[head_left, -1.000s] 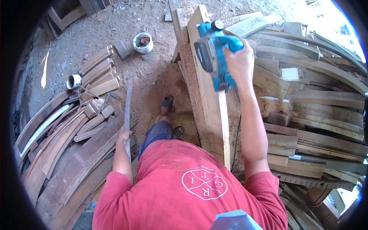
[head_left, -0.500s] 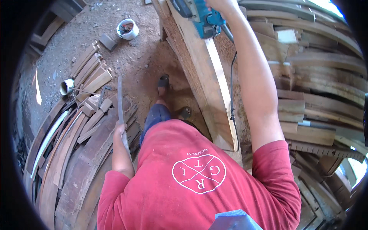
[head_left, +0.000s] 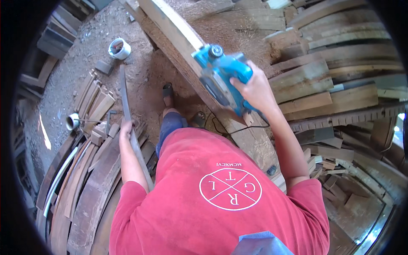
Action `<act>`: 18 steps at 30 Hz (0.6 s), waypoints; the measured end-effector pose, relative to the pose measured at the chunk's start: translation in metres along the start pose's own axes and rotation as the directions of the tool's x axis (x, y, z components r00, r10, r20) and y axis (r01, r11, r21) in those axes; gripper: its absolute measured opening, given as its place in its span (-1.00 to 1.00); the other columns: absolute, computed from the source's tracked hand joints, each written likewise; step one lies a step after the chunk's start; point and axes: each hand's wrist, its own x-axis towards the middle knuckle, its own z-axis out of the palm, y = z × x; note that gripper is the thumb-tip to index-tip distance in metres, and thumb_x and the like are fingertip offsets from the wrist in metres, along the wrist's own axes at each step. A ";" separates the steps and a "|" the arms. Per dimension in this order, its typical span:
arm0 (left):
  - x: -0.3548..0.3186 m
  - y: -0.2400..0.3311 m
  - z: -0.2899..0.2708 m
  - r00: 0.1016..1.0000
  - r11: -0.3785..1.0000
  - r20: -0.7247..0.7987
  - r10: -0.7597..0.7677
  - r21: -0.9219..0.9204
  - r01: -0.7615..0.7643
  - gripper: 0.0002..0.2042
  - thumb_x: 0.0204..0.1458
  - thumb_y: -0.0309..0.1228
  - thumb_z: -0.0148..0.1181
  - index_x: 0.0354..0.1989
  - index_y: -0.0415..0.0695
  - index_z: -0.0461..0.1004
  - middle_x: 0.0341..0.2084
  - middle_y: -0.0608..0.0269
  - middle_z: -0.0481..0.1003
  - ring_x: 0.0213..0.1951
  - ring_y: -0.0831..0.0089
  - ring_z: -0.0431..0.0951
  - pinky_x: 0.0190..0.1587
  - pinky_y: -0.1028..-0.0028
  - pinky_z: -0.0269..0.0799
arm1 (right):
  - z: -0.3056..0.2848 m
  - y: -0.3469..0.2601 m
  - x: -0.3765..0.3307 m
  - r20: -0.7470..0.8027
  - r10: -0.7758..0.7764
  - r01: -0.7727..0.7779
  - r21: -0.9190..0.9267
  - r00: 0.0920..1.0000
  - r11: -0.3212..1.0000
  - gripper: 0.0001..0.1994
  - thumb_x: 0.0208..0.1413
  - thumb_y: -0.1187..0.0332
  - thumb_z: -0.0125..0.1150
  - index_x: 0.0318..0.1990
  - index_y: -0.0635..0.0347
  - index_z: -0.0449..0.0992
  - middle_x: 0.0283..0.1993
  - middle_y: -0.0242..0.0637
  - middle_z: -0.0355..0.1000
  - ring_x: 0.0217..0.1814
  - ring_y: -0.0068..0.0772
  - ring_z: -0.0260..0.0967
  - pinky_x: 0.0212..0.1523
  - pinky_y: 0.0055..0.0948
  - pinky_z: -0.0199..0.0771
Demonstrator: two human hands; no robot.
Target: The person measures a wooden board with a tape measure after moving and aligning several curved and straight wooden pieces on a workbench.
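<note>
Right hand (head_left: 250,87) wrapped round handle of blue power planer (head_left: 223,76), centre-upper frame, tool tilted on long pale plank (head_left: 178,36), sole apparently on wood. Left hand (head_left: 126,127) closed on thin dark strip (head_left: 127,106), left of centre, held clear. Sole contact hidden; cord (head_left: 231,127) end cut off behind arm.

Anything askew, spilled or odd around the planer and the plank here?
Sawdust lies spread over the ground beside the long pale wooden plank. The blue electric planer in the right hand sits tilted on it.
</note>
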 end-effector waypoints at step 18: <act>-0.063 0.466 -0.016 0.808 0.832 0.227 0.544 -0.270 -0.485 -0.63 0.04 -0.24 0.31 -0.09 -0.25 0.49 -0.40 0.11 0.56 -0.45 0.32 0.58 -0.37 0.21 0.58 | -0.042 0.242 -0.289 -0.175 0.477 -0.496 -0.082 0.861 0.864 -0.65 -0.04 0.17 0.55 -0.24 0.26 0.66 -0.44 -0.22 0.54 -0.43 -0.37 0.42 -0.30 -0.32 0.44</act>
